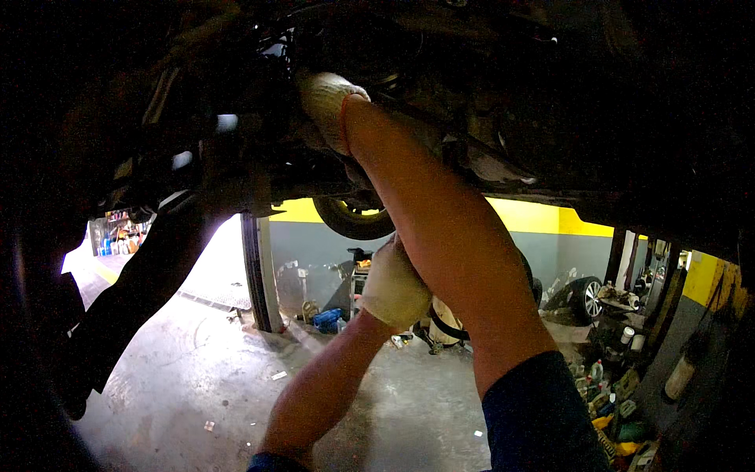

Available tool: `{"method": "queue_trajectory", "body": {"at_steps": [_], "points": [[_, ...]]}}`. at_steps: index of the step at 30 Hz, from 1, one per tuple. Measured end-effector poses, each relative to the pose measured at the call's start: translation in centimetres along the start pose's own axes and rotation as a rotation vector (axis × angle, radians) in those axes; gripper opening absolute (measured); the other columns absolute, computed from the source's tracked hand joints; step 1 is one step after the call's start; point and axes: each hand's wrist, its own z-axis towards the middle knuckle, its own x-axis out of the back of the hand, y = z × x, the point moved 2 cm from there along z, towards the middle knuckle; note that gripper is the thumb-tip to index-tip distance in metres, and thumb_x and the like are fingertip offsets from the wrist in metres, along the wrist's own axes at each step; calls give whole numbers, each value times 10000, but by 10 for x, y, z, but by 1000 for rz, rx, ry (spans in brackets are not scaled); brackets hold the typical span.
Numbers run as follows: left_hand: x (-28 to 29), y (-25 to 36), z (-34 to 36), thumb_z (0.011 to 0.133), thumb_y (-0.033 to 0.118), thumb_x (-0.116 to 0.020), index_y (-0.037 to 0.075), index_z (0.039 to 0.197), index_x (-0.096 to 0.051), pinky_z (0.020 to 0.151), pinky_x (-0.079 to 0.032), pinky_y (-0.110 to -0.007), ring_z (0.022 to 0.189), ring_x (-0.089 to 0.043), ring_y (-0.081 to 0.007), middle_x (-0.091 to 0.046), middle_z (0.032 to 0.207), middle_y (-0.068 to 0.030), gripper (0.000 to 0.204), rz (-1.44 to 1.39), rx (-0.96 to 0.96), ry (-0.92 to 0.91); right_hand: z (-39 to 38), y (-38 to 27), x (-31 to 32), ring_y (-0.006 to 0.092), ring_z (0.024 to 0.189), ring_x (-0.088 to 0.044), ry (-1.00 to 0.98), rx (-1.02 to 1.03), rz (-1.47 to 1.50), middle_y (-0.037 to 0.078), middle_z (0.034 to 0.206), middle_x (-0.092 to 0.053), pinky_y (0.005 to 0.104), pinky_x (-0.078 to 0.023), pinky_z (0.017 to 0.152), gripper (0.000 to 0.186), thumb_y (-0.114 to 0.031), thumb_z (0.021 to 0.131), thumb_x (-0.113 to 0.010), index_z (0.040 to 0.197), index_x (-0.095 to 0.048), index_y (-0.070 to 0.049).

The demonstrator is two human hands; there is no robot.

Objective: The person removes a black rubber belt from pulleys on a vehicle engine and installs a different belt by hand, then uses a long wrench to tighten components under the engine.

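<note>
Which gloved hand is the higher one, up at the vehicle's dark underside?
The right hand: it shows up against the dark underside. The left hand is lower, partly hidden behind the right forearm.

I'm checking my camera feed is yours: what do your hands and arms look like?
The right hand wears a whitish, knit-looking glove with an orange edge at its cuff. The left hand wears a similar pale glove. Both forearms are bare below dark blue sleeves.
</note>
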Motion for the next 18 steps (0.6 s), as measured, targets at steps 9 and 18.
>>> {"method": "queue_trajectory", "body": {"at_steps": [9,18], "points": [[136,-2,37,910,162,-593,22,1115,-641,809,-514,-457,921,-653,-364,-647,1016,-230,253,1254,-316,570,4,11,7,203,639,-571,66,-169,276,73,788,-649,366,-472,607,289,-278,994,-474,992,-636,-40],[195,-16,161,888,278,-615,40,1137,-656,905,-520,-480,1045,-628,-427,-648,1113,-266,347,775,132,471,68,43,-10,247,825,-651,110,-33,-320,95,939,-706,437,-519,756,214,-175,906,-604,1087,-696,-106]]}}
